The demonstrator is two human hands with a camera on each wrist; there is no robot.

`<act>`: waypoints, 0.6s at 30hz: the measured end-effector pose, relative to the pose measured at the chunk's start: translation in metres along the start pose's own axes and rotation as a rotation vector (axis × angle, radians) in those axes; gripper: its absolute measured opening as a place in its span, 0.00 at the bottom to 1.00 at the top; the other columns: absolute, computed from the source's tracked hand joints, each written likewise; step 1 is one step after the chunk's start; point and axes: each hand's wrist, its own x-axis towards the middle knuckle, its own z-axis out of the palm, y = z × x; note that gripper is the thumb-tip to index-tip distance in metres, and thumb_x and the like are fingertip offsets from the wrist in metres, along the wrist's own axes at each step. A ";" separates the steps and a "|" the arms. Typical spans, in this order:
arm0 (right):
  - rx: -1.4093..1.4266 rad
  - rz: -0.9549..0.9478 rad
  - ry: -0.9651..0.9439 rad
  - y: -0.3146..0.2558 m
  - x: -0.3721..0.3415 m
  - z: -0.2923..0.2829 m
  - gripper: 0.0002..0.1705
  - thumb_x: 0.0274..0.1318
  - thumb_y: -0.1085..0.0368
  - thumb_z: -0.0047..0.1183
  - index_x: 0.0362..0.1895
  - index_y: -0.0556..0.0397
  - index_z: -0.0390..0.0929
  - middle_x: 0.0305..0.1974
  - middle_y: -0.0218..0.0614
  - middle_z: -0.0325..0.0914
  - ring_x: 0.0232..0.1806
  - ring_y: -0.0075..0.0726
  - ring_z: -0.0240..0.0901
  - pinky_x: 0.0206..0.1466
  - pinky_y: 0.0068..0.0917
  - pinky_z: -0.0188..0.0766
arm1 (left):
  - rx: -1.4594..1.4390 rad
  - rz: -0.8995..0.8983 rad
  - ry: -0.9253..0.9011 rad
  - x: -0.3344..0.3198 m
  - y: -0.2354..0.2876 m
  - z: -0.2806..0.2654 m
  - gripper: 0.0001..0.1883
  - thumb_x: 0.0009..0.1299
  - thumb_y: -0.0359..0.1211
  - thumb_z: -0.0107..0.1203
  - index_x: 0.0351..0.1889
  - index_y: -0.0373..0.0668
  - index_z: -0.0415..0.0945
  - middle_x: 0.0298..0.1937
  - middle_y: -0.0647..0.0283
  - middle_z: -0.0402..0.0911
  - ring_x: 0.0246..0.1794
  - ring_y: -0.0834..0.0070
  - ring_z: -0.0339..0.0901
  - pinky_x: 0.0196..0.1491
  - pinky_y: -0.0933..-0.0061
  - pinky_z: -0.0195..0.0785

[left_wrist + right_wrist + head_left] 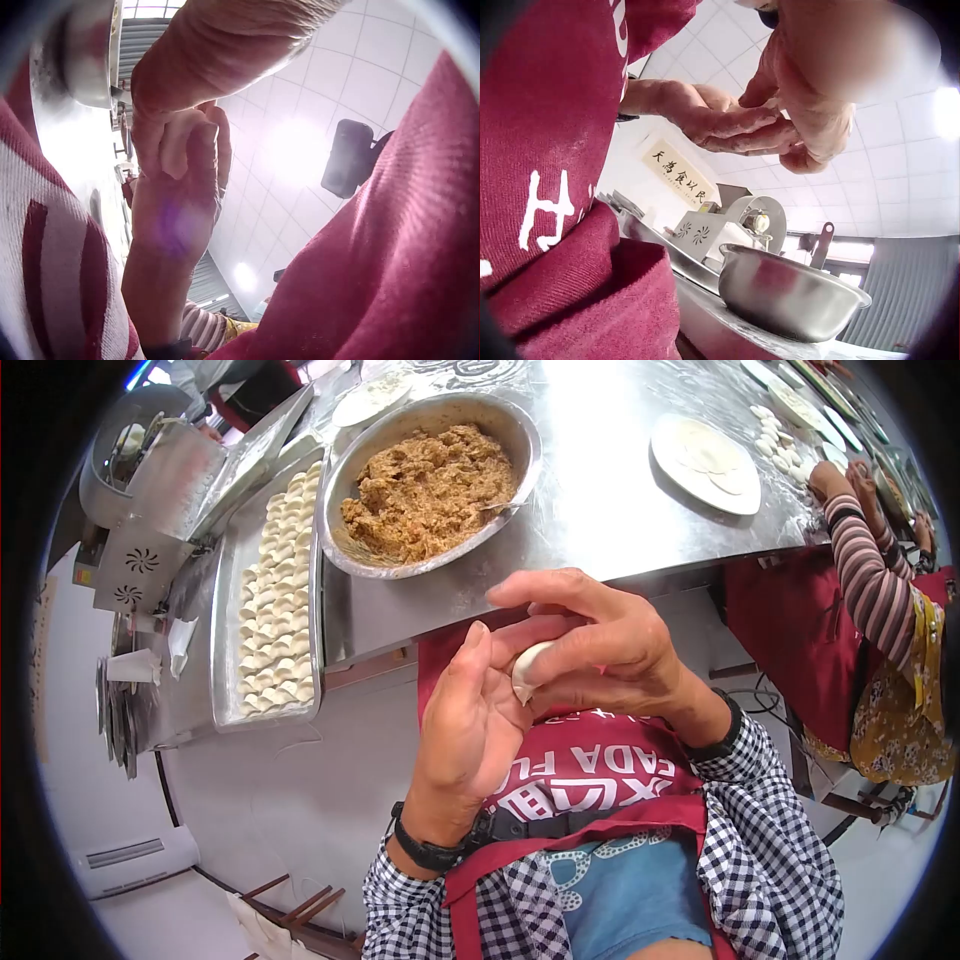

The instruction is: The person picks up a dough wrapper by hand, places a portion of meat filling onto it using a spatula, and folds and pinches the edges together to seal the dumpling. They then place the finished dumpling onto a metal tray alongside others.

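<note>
In front of the apron, both hands meet around one small white dumpling [526, 674], partly hidden by fingers. My right hand [615, 645] grips it with curled fingers. The left hand [468, 710] supports it from the other side, palm turned inward, thumb pointing up and fingers extended behind the right hand's. In the right wrist view, the left hand [705, 120] reaches out fairly straight beneath the curled right hand [806, 112]. The left wrist view shows the right hand [169, 217] close against the left, with the dumpling mostly covered.
A steel bowl [533, 460] of brown filling [430, 490] stands on the metal table [600, 510]. Left of it is a tray [228, 560] with rows of dumplings [275, 600]. A plate [685, 485] of wrappers lies at right, near another person's striped sleeve [860, 560].
</note>
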 end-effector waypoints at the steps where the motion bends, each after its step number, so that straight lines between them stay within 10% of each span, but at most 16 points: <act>1: -0.009 -0.038 -0.005 0.002 0.000 -0.001 0.10 0.37 0.74 0.61 0.30 0.58 0.77 0.54 0.46 0.65 0.52 0.39 0.69 0.50 0.32 0.70 | 0.005 0.030 -0.005 0.000 -0.001 0.000 0.28 0.74 0.46 0.25 0.56 0.29 0.61 0.52 0.52 0.70 0.53 0.67 0.69 0.57 0.65 0.62; 5: -0.260 -0.254 -0.061 0.005 0.008 -0.008 0.09 0.38 0.77 0.61 0.29 0.59 0.77 0.53 0.48 0.65 0.51 0.34 0.70 0.43 0.25 0.76 | -0.045 0.087 0.105 0.000 -0.005 -0.003 0.30 0.73 0.48 0.29 0.57 0.29 0.59 0.55 0.49 0.68 0.54 0.64 0.68 0.58 0.63 0.61; 15: 0.015 -0.064 0.094 -0.002 0.001 0.000 0.14 0.38 0.68 0.64 0.34 0.56 0.79 0.55 0.52 0.64 0.54 0.44 0.66 0.52 0.35 0.68 | -0.055 0.092 0.013 -0.001 0.001 -0.003 0.27 0.74 0.46 0.29 0.55 0.31 0.61 0.54 0.51 0.69 0.54 0.64 0.68 0.57 0.62 0.62; 18: -0.275 -0.368 0.017 0.008 0.007 -0.006 0.15 0.39 0.68 0.63 0.36 0.56 0.79 0.54 0.53 0.65 0.54 0.45 0.66 0.49 0.34 0.70 | -0.172 0.144 -0.046 0.004 -0.004 -0.010 0.25 0.74 0.45 0.29 0.54 0.32 0.63 0.53 0.51 0.70 0.54 0.64 0.68 0.56 0.61 0.62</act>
